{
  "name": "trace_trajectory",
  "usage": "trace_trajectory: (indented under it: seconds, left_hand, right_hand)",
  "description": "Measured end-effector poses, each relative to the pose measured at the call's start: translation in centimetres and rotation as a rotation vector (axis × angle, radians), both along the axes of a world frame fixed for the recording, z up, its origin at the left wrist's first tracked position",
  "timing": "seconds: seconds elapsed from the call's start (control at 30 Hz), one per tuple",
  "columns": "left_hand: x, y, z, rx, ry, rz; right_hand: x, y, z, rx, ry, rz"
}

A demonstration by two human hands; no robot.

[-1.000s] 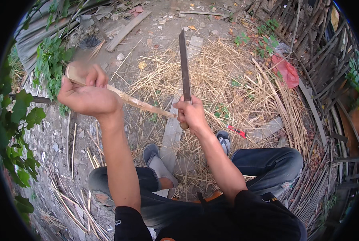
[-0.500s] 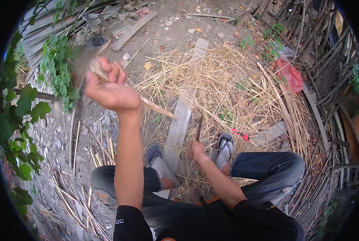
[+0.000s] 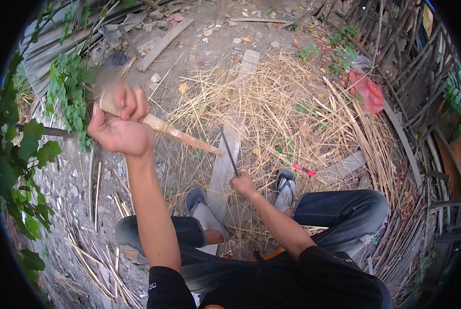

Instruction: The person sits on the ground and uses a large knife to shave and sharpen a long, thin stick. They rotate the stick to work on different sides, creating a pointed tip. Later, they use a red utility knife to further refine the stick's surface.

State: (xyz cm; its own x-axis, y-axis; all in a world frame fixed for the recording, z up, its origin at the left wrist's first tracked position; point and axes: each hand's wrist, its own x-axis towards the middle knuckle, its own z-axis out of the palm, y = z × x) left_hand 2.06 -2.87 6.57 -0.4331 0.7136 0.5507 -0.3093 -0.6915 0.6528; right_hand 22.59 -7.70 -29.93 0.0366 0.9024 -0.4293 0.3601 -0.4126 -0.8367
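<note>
My left hand [image 3: 129, 133] is raised at the left, its fingers wrapped round a pale wooden stick [image 3: 181, 137]. The stick slants down to the right, and its tapered end is over a grey board [image 3: 217, 177] on the ground. In my right hand [image 3: 244, 184], low between my knees, is a knife [image 3: 229, 153] with a long, narrow dark blade. The blade points up and to the left, its tip close to the stick's lower end. I cannot tell whether they touch. My fist hides the knife's handle, and the stick's upper end is blurred.
Thin straw-coloured shavings [image 3: 271, 103] cover the ground ahead. A small red and black tool [image 3: 303, 169] lies by my right foot. Long strips [image 3: 351, 118] and a red plastic bag [image 3: 366, 92] are at the right, before a stick fence [image 3: 395, 46]. Leafy vines [image 3: 68, 87] hang at the left.
My left hand has shifted left with the stick. The knife has turned and moved left, its blade now tilted toward the stick's end. The view has shifted slightly.
</note>
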Motion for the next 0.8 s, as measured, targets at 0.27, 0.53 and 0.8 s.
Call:
trace_trajectory:
  seconds: [0.27,0.53,0.8]
  left_hand:
    - [-0.7,-0.7,-0.2,0.031,0.042,-0.055]
    - [-1.6,-1.2,-0.5,0.041,0.038,-0.094]
    - [-3.8,-2.8,-1.1,0.056,0.016,-0.13]
  right_hand:
    - [-1.6,5.4,7.0,0.293,0.198,-0.048]
    - [-1.3,-2.8,0.2,0.015,0.06,0.049]
    - [0.9,-6.6,-5.3,-0.036,-0.09,0.084]
